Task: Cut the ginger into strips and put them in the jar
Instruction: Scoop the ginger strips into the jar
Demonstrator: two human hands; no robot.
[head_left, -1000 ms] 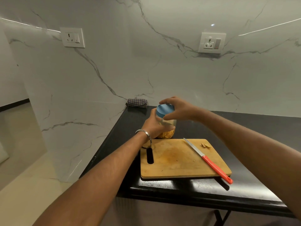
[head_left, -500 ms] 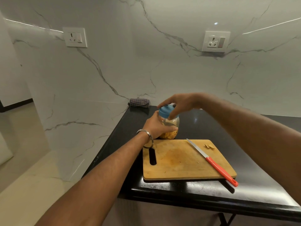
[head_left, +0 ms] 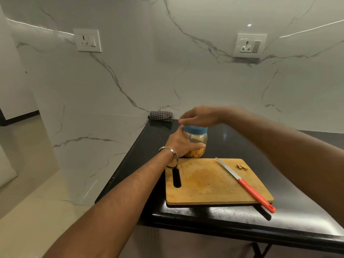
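With the ginger strips (head_left: 197, 153) already inside the jar (head_left: 197, 141) on the table (head_left: 232, 218) behind the cutting board (head_left: 214, 183), the left hand (head_left: 181, 144) gripped its body while the right hand (head_left: 200, 116), fingers relaxed, hovered over the blue lid (head_left: 195, 130), which likely needed a final tightening.

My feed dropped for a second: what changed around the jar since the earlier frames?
The right hand let go of the blue plastic lid and now hovers open just above it. The left hand still grips the clear ginger-filled jar. The red-handled knife and wooden cutting board stayed put.
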